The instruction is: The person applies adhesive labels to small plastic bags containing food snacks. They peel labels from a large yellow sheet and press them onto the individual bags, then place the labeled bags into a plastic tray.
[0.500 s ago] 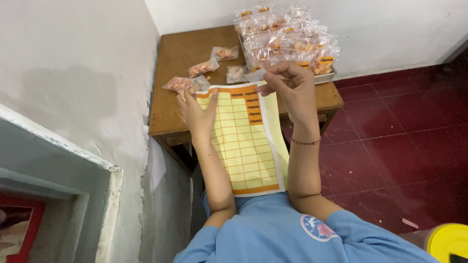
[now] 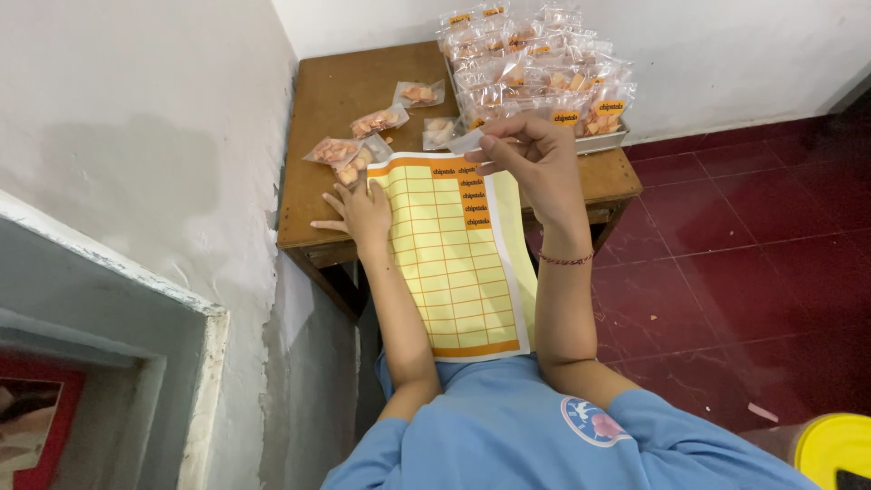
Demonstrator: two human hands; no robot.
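The left hand (image 2: 358, 210) rests on the left edge of a yellow label sheet (image 2: 454, 259). Its fingers are spread apart and lie flat, pressing the sheet down at the near edge of the wooden table (image 2: 336, 100). No item is clamped in this hand.

The right hand (image 2: 535, 159) is raised above the top right corner of the sheet. Thumb and fingertips are pinched together on a small pale label (image 2: 464, 142), which projects to the left of the fingertips. A thin bracelet (image 2: 564, 259) circles the right wrist.

The label sheet is printed with an orange grid. Most cells are bare; one column near the top right still carries orange labels. The top of the sheet lies on the near edge of the table, and the remainder extends off the table toward the person's blue shirt (image 2: 508, 426).

Several small clear packets of snacks (image 2: 379, 120) lie loose on the table, from the middle toward the left hand. A metal tray (image 2: 606, 140) at the far right corner holds a heap of filled packets (image 2: 531, 63) carrying orange labels.

The table stands in a corner between white walls, on a dark red tiled floor (image 2: 726, 245). A yellow round object (image 2: 835, 449) shows at the lower right.
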